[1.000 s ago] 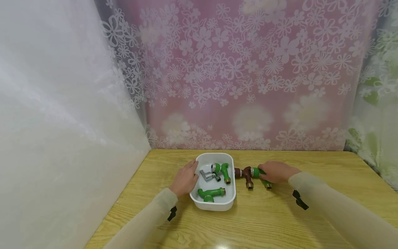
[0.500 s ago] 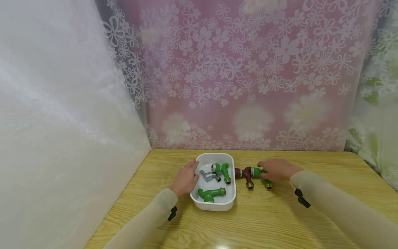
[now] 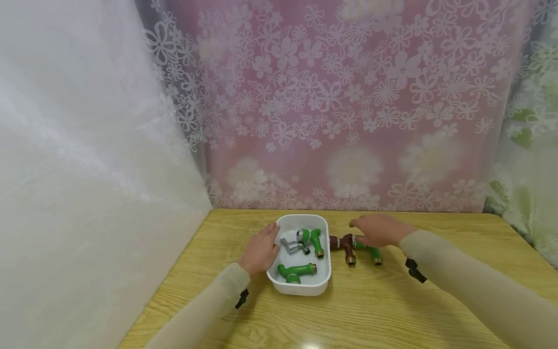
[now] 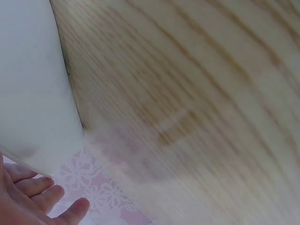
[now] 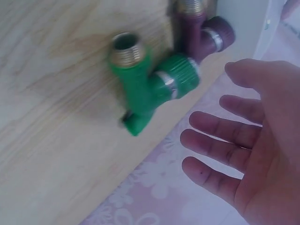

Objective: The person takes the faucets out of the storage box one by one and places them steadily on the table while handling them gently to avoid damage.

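Note:
My left hand (image 3: 259,249) rests at the left rim of a white plastic tub (image 3: 301,289), its fingers extended (image 4: 35,197) along the outside. Inside the tub lie two green taps, one at the back (image 3: 316,242) and one at the front (image 3: 296,271), with a small chrome tap (image 3: 293,246) between them. Right of the tub, a brown tap (image 3: 348,247) and another green tap (image 3: 376,254) lie end to end on the table. My right hand (image 3: 381,230) hovers above them, fingers spread and holding nothing; the right wrist view shows a gap between its fingertips and the green tap (image 5: 133,84).
The wood-grain table (image 3: 370,310) reaches to a pink flowered curtain (image 3: 348,121) at the back. A white sheet (image 3: 87,169) hangs along the left side.
My right hand has released the green tap on the table, then lifted and shifted a little left above it. The left hand stays at the tub; the taps have barely moved.

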Tool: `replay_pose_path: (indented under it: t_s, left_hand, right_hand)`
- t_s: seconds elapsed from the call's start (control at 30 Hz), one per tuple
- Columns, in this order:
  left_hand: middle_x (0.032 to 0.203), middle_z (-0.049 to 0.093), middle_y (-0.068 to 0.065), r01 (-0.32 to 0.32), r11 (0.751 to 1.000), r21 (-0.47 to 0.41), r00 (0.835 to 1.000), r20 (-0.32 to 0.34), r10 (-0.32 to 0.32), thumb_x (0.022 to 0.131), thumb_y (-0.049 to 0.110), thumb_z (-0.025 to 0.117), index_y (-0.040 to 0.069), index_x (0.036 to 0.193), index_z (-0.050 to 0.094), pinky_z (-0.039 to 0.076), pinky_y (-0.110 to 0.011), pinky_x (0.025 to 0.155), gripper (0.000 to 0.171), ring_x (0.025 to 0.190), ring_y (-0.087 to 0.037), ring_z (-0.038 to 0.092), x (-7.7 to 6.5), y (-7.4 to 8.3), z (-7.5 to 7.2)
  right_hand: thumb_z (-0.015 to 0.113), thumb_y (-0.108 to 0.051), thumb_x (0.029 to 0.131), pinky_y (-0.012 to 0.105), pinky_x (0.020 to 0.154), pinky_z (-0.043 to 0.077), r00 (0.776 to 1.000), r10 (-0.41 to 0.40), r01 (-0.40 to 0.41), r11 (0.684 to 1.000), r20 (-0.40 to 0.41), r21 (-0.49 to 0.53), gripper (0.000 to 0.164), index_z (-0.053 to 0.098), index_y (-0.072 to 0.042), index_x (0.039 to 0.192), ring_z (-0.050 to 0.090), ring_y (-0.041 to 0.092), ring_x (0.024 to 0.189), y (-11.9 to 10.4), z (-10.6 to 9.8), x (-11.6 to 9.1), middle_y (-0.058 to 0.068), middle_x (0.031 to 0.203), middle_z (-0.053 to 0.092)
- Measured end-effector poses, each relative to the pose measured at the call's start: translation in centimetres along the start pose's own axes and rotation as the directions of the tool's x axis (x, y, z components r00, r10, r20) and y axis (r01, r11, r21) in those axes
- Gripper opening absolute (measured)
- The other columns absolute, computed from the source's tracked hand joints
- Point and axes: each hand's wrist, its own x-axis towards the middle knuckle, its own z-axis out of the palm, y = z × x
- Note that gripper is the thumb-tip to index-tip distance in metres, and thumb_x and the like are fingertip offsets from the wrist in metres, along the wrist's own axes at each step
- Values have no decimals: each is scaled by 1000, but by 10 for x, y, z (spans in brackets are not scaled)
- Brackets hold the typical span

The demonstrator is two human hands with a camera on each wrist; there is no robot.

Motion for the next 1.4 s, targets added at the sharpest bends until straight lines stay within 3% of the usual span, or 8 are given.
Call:
replay_pose_path:
  t_s: [0.47,0.8,1.2,1.4]
  left_hand:
    - [162,36,-13,-6,999,42,1000,24,5,103,26,48,6,153,42,38,-54,115,55,148,-31,36,-2,3,-5]
    - [163,34,-13,-15,998,58,999,37,13,104,28,46,6,155,39,37,-54,116,56,149,-30,34,-2,3,-4]
    - [164,33,-10,15,997,72,999,45,-18,104,29,45,9,155,39,37,-52,117,55,150,-28,34,0,3,-3]
    - [163,33,-10,10,997,78,999,39,-13,104,29,44,9,155,39,37,-53,116,55,150,-28,34,0,3,-4]
  right_hand:
    - [62,-34,99,49,94,56,1000,-2,1,999,11,33,49,56,-9,141,66,30,115,-35,-23,30,12,132,65]
    - [64,-32,99,51,98,53,998,-59,59,998,-14,23,49,57,-10,142,63,30,121,-58,-29,57,10,137,63]
    - [68,-30,97,48,99,53,995,-94,89,990,37,110,51,57,-7,141,64,28,118,-77,-30,93,12,136,63]
    - [68,-32,96,46,97,54,993,-60,46,990,99,131,54,56,-8,143,65,25,116,-82,-31,103,11,138,61]
